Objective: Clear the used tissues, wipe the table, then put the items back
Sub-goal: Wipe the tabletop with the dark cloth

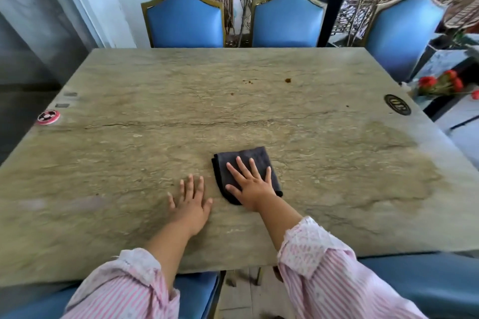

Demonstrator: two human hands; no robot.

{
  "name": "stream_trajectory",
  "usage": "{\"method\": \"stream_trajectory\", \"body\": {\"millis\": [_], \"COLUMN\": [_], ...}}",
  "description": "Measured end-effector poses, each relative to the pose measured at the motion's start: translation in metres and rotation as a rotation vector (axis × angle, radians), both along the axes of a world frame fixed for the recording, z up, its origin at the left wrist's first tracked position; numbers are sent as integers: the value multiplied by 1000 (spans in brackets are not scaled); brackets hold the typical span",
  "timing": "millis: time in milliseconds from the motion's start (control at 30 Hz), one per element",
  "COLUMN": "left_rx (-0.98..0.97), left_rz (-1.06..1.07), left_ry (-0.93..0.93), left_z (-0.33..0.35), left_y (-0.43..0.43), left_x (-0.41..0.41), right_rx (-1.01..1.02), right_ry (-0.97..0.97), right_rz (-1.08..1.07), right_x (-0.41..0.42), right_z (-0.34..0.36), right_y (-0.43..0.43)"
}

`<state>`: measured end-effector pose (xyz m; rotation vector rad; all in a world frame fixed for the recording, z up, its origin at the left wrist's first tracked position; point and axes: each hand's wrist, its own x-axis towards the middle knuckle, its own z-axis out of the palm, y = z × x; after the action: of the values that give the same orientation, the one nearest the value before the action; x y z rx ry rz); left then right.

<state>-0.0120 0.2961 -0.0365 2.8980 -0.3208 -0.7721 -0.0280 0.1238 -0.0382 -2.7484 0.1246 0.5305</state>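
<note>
Right grip (252,185), splayed flat, presses the folded cloth (247,156), its long axis pointing away; left grip (193,202) flat on table (155,132).

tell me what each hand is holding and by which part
Nothing is gripped. The right hand presses flat, fingers spread, on top of the cloth; the left hand lies flat on the table.

Under the fingers (253,168) of my right hand (252,186) I saw a plain charcoal-grey cloth (259,154). Around them the table (155,90) was greenish-tan stone with darker veins, and brown specks (287,80) lay far beyond the fingertips. Far left of the fingers sat a red disc (48,117) marked white. My sleeves (324,267) were pink-and-white striped; the chairs (185,21) blue, gold-framed.
</note>
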Motion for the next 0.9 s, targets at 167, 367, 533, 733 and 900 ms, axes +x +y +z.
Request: {"method": "stream_trajectory", "body": {"millis": [167,367,533,733,900], "left_rx": [30,95,121,166,271], "left_rz": [59,-44,-100,-131,-83], "left_ry": [-31,59,158,307,311], "left_z": [9,23,35,57,53], "left_y": [-35,-126,-227,-331,-389], "left_x": [-4,-29,-63,-97,-120], "right_rx": [-33,-58,-114,-162,-111], "right_ry": [75,211,343,346,267], "right_rz": [-93,-100,29,97,67], "right_x": [-24,-58,-80,-123,-157], "right_z": [5,15,26,28,18], "right_y": [-62,-147,-234,-351,-422]}}
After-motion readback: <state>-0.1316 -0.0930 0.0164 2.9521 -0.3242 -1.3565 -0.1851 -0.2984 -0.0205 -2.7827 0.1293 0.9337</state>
